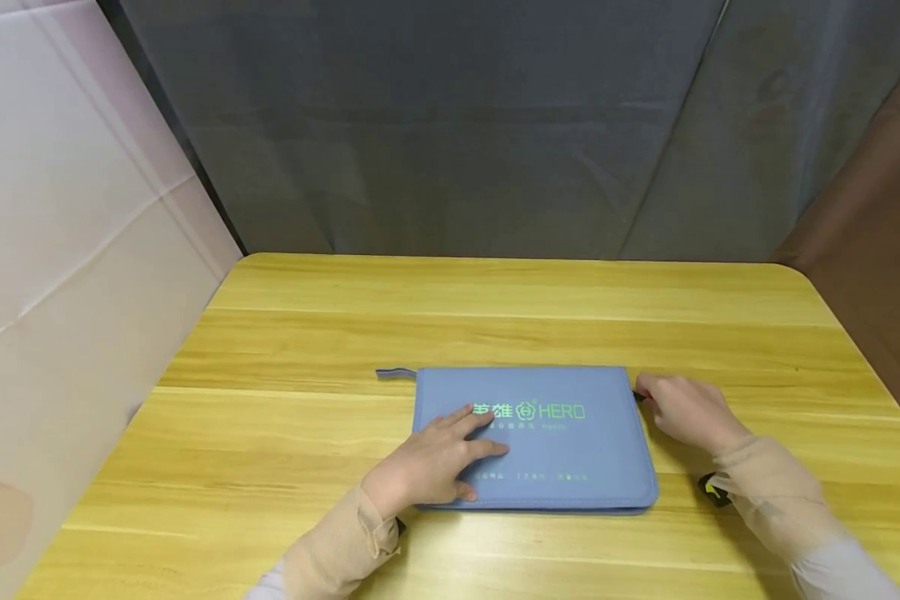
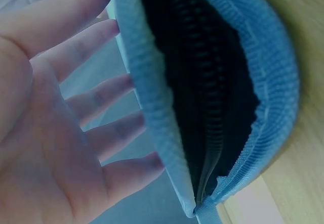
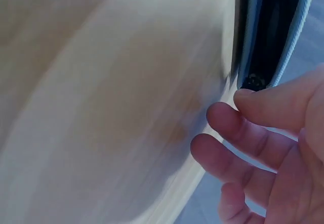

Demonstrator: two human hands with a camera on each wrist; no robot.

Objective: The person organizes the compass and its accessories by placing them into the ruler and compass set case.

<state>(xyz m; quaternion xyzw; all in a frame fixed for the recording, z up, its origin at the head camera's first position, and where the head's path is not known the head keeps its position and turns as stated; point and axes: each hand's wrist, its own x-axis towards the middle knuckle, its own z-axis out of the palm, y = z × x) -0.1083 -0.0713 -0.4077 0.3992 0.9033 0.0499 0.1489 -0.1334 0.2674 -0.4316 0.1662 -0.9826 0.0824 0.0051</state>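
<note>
A blue zippered case (image 1: 540, 450) with green "HERO" lettering lies flat on the wooden table. My left hand (image 1: 438, 458) rests on the lid's left part, fingers spread and fairly straight. In the left wrist view the case edge (image 2: 162, 97) gapes, with dark zipper teeth (image 2: 207, 72) inside. At the case's right edge, my right hand (image 1: 682, 408) pinches a small black zipper pull (image 1: 639, 396) between thumb and index finger. The right wrist view has the black zipper slider (image 3: 255, 82) at the thumb tip, beside an open stretch of zipper; the pull is mostly hidden by the fingers.
A short blue fabric tab (image 1: 396, 373) sticks out from the case's back left corner. The wooden table (image 1: 270, 333) extends around the case. Dark grey cloth (image 1: 450, 125) hangs behind it, a pale sheet (image 1: 67, 208) at left and a brown one (image 1: 877, 217) at right.
</note>
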